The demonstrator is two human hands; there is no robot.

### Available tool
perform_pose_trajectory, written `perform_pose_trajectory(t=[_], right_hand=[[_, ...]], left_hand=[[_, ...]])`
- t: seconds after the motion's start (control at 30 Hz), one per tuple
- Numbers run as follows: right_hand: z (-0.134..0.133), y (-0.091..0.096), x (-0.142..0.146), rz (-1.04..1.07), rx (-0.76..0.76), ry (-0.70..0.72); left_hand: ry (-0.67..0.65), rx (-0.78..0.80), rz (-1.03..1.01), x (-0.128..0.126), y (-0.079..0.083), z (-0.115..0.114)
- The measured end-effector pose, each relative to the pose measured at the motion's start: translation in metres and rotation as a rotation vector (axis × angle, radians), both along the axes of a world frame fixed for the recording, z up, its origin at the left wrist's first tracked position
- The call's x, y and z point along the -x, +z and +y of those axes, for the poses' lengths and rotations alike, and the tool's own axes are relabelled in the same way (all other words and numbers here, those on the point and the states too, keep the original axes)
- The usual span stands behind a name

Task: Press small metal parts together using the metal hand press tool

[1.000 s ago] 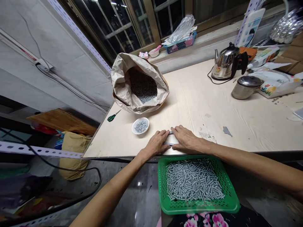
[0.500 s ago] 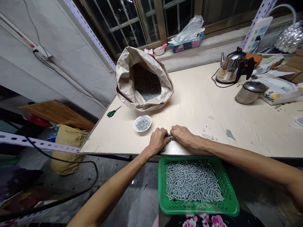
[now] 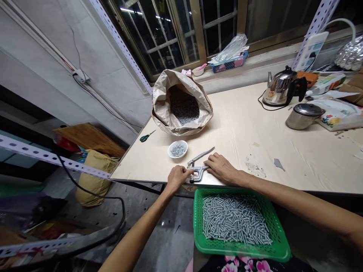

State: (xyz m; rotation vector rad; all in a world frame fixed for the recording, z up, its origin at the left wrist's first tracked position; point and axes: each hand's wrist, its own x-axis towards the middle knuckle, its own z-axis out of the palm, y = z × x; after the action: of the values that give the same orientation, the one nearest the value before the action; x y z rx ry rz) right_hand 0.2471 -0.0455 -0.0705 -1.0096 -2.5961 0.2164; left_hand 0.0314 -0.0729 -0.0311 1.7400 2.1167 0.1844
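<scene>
While both hands work at the near edge of the counter (image 3: pixel 227 124), a grey metal plier-like tool (image 3: pixel 200 173) lies between them, its two arms spread apart and a spring visible near the left end. The left hand (image 3: pixel 177 176) grasps that left end between thumb and fingers. The right hand (image 3: pixel 222 168) touches the far end of the nearer arm; whether its fingers are closed on it cannot be told. Just beyond the tool, to the left, stands a white bowl (image 3: pixel 177 156) containing small screws. A paper sack (image 3: pixel 162 98), open and part-filled with similar metal pieces, stands behind the bowl, with green-handled scissors (image 3: pixel 144 138) to its left. Below the counter edge, a green basket (image 3: pixel 241 252) holds many silver screws (image 3: pixel 235 219).
</scene>
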Motion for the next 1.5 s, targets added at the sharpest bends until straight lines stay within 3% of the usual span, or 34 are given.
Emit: perform_pose_trajectory(t=[0.07, 0.2, 0.37, 0.5, 0.67, 0.77, 0.9, 0.93, 1.0, 1.1, 1.17, 1.3, 1.5], right_hand=[[0.002, -0.008, 0.005, 0.025, 0.018, -0.007], [0.012, -0.021, -0.002, 0.189, 0.014, -0.006], [0.027, -0.025, -0.034, 0.356, -0.010, -0.044], [0.033, -0.032, -0.049, 0.360, -0.004, -0.114], [0.031, -0.040, -0.048, 0.298, -0.019, -0.137], [0.029, -0.040, -0.046, 0.276, -0.039, -0.154], [0.029, -0.040, -0.044, 0.251, -0.064, -0.164], [0.029, -0.041, -0.043, 0.247, -0.067, -0.160], [0.029, -0.041, -0.042, 0.238, -0.078, -0.154], [0.029, -0.040, -0.041, 0.227, -0.108, -0.157], [0.029, -0.039, -0.041, 0.230, -0.114, -0.158], [0.027, -0.035, -0.039, 0.240, -0.099, -0.159], [0.028, -0.038, -0.036, 0.225, -0.127, -0.178]], left_hand=[[0.001, 0.000, -0.014, -0.001, -0.003, -0.003], [-0.061, -0.170, -0.046, 0.002, -0.009, -0.005], [-0.304, -0.248, -0.084, 0.003, -0.020, -0.012], [-0.506, -0.267, 0.077, -0.009, -0.025, -0.008], [-0.553, -0.272, 0.165, -0.024, -0.022, 0.000], [-0.577, -0.317, 0.112, -0.034, -0.016, -0.020], [-0.715, -0.335, -0.008, -0.040, -0.001, -0.052], [-0.684, -0.337, -0.011, -0.036, 0.004, -0.052], [-0.488, -0.361, 0.050, -0.021, 0.014, -0.035], [-0.109, -0.356, 0.259, 0.011, 0.024, 0.015], [-0.003, -0.268, 0.354, 0.028, 0.024, 0.048], [-0.031, -0.165, 0.423, 0.038, 0.015, 0.081], [-0.106, -0.148, 0.427, 0.030, 0.013, 0.081]])
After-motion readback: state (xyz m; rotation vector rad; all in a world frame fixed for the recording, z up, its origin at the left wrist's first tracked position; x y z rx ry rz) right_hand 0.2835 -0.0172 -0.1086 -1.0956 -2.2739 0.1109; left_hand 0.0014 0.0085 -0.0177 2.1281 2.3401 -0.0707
